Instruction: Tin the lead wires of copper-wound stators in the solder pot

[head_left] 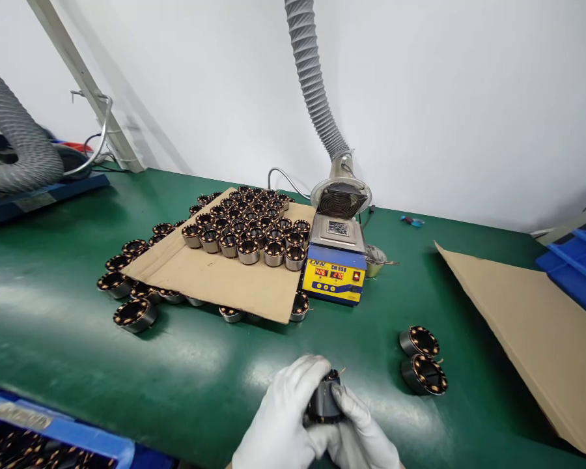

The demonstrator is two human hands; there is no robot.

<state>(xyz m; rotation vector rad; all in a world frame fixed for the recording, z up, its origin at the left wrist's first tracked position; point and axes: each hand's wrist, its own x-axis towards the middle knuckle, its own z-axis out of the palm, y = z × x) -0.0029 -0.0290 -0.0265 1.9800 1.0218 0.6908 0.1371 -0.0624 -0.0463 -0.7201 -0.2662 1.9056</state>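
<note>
Between my white-gloved hands, above the front edge of the green table, is a motor stator (325, 402), a dark ring with copper windings and a thin wire end sticking up. My left hand (286, 410) wraps it from the left and over the top. My right hand (364, 430) grips it from the right, thumb on its outer wall. Parts of the stator are hidden behind the gloves. To the right, two more stators stand together, a rear one (420, 341) and a front one (424, 375).
Many stators (249, 250) stand on a cardboard sheet (215, 283), with others under and beside it. A blue-yellow solder pot (333, 277) sits beneath an exhaust hose (317, 78). Another cardboard sheet (532, 326) lies at right. A blue bin (58, 423) occupies the lower left.
</note>
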